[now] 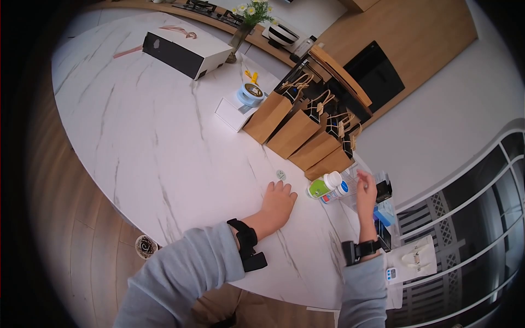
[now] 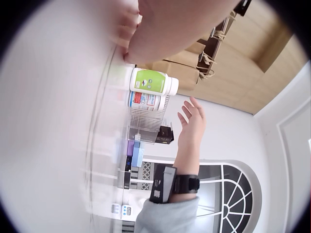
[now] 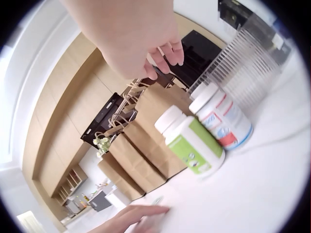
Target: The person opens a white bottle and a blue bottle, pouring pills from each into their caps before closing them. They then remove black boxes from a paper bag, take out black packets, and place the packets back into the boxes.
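Observation:
My left hand point(image 1: 278, 205) rests on the white marbled table, fingers relaxed and holding nothing. Just past its fingertips lies a small round green-and-white sticker point(image 1: 281, 175). My right hand point(image 1: 365, 191) is raised above the table, its loosely bent fingers point(image 3: 171, 54) around nothing. Beside it stand a white bottle with a green label point(image 3: 195, 145) and a white bottle with a red and blue label point(image 3: 224, 119). A clear ribbed container point(image 3: 243, 68) stands right behind the bottles. In the left wrist view, the right hand point(image 2: 192, 128) hovers past the bottle caps.
Several brown paper bags point(image 1: 295, 134) with twisted handles line the table's far side. Left of them are a small white box point(image 1: 232, 113) with a blue tape roll point(image 1: 250, 95), and a large black-and-white box point(image 1: 186, 52). A small timer point(image 1: 391, 274) and a white bag point(image 1: 418, 256) lie at right.

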A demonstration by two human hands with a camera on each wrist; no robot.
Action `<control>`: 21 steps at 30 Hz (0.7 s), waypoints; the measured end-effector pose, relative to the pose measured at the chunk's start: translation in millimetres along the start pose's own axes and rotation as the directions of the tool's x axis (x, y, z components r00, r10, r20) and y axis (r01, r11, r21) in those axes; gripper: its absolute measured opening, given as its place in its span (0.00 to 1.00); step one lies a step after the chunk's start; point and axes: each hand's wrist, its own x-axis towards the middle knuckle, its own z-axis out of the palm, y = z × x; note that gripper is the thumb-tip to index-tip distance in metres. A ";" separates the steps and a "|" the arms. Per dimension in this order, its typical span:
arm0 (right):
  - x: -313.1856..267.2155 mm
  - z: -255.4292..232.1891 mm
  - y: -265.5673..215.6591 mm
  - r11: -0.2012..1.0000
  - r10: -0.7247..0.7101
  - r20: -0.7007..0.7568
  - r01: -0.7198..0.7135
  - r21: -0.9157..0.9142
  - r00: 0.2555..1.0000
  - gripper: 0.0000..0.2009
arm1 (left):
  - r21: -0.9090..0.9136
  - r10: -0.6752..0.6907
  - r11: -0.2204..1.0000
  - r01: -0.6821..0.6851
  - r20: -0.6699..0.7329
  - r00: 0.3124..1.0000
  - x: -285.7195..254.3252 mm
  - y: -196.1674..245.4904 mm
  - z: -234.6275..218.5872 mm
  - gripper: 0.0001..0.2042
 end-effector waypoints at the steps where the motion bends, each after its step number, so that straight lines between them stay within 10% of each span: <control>1: 12.3 -1.8 10.1 1.000 0.000 0.001 0.000 0.001 1.000 0.11 | -0.006 -0.005 1.000 0.005 0.011 1.000 0.1 0.3 -0.6 0.12; 4: 43.6 0.5 39.3 0.940 -0.150 0.143 0.186 -0.285 0.978 0.13 | -0.011 -0.012 1.000 0.013 0.015 1.000 0.4 -0.3 0.9 0.11; 9: 68.6 16.2 34.9 0.927 0.236 0.432 -0.067 -0.370 0.871 0.16 | -0.029 -0.015 0.999 0.016 0.018 1.000 2.4 -1.7 0.4 0.11; 21: 77.6 16.8 46.4 0.909 0.410 0.603 -0.364 -0.204 0.684 0.18 | 0.007 -0.021 1.000 0.021 0.002 1.000 1.4 3.0 -1.7 0.10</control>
